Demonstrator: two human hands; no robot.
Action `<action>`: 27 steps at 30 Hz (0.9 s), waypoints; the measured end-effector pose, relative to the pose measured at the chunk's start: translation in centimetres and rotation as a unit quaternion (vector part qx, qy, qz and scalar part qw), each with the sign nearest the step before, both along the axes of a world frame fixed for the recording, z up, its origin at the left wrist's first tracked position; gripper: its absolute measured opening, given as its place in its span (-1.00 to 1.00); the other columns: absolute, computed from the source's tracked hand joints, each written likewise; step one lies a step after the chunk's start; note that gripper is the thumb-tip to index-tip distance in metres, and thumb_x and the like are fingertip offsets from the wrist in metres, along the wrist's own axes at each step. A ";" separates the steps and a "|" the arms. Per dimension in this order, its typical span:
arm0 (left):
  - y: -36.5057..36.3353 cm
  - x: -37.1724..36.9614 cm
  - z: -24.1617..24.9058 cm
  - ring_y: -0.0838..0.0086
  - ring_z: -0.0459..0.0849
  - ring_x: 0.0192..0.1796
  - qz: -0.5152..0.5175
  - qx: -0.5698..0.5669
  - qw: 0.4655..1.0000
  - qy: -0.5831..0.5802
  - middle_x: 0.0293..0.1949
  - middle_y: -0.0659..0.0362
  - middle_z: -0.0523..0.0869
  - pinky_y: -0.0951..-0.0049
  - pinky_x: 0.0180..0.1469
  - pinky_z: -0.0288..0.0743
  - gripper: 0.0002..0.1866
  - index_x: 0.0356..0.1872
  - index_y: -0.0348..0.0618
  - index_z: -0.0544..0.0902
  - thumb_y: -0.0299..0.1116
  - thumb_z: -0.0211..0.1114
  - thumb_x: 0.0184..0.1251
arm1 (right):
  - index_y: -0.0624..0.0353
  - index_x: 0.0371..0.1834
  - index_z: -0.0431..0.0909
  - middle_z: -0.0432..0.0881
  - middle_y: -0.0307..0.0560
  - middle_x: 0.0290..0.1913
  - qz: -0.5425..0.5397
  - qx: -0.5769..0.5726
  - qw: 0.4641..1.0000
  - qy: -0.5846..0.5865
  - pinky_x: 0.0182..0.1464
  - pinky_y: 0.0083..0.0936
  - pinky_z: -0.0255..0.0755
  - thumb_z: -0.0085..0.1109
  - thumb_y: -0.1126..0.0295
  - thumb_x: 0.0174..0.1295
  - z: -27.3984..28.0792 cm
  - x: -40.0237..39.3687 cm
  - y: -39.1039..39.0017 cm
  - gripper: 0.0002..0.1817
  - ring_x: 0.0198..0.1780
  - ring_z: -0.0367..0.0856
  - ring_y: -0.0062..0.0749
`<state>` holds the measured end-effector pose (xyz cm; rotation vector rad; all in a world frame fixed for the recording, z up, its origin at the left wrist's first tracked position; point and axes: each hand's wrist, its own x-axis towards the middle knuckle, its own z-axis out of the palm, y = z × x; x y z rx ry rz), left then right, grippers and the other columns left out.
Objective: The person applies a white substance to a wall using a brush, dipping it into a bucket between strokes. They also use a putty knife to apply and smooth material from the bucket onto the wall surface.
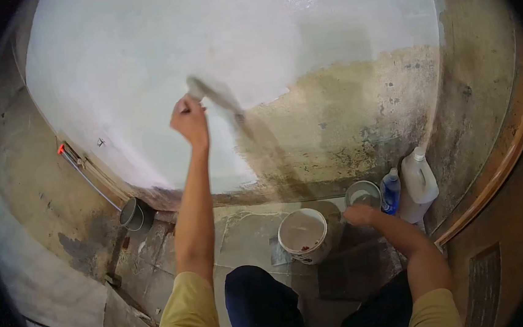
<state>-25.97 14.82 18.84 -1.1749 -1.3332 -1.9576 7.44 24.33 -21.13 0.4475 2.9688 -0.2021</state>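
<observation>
My left hand (190,122) is raised in front of the wall (160,42), its fingers closed round a pale brush-like tool (195,89) smeared by motion. The tool's shadow falls to its right on the wall. White paint covers the upper and left wall, while the lower right is bare, stained and yellowish. Low on the right, my right hand (359,213) is closed at the near rim of a round grey bowl (371,190) with something whitish inside. The hand appears to grip that rim; its fingertips are partly hidden.
A white bucket (303,231) with pale liquid stands on the tiled floor (234,242). A blue bottle (390,191) and a white jug (419,179) stand by the wall at right. At left are a dark bucket (136,215) and a long pole (91,180).
</observation>
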 end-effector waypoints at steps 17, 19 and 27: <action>9.3 22.5 -7.0 0.24 0.66 -0.40 -0.261 -0.064 0.948 0.174 -0.37 0.01 0.66 0.28 -0.39 0.54 -0.92 -0.32 -0.28 0.60 -0.47 0.24 0.28 | 0.23 -0.24 0.65 0.69 0.15 -0.26 -0.012 0.009 1.000 0.001 -0.16 -0.05 0.55 0.08 0.36 0.13 0.5 -1.6 0.4 -0.76 -0.22 0.69 0.05; 7.8 16.1 -6.6 0.49 0.65 -0.41 -0.197 -0.086 0.954 0.209 -0.43 0.12 0.68 0.43 -0.36 0.57 -0.90 -0.29 -0.27 0.66 -0.45 0.27 0.30 | 0.24 -0.25 0.65 0.69 0.15 -0.26 0.007 0.006 1.000 -0.005 -0.17 -0.06 0.56 0.09 0.35 0.13 1.1 -1.3 0.2 -0.76 -0.22 0.69 0.05; 0.1 3.3 -7.2 0.48 0.70 -0.38 -0.058 -0.045 0.997 -0.012 -0.34 0.07 0.71 0.46 -0.33 0.68 -0.78 -0.15 -0.47 0.65 -0.47 0.18 0.40 | 0.26 -0.25 0.64 0.67 0.11 -0.29 -0.056 -0.037 0.995 -0.078 -0.10 -0.11 0.57 0.09 0.41 0.17 -0.5 0.8 0.6 -0.81 -0.14 0.68 0.00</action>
